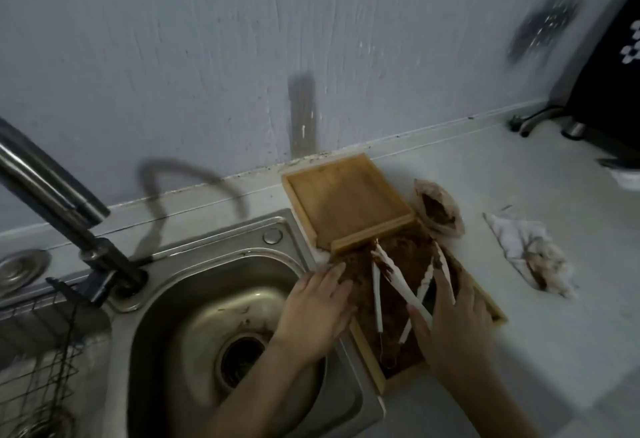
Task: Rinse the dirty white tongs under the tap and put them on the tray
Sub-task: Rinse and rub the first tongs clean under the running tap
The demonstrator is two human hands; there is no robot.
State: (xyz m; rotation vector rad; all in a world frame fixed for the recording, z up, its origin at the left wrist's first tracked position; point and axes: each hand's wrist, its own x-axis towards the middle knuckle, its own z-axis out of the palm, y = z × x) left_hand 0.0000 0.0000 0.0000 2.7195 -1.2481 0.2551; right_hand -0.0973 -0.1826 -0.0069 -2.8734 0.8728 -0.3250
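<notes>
The white tongs (393, 276), smeared brown at the tips, lie in a dirty wooden tray (367, 354) coated with brown residue, right of the sink. My right hand (457, 323) reaches over that tray and pinches the tongs between thumb and fingers near their handle end. With straight fingers, my left hand (318, 309) rests on the dirty tray's left edge. A clean wooden tray (372, 233) sits just behind, against the wall. The tap (52, 177) stands at the far left over the steel sink (194, 299); no water is visible.
A slim white utensil (377, 302) and a second white tool also lie in the dirty tray. An open bag of brown powder (438, 210) and a stained crumpled cloth (533, 252) sit on the counter to the right. A wire rack (41, 351) stands left of the sink.
</notes>
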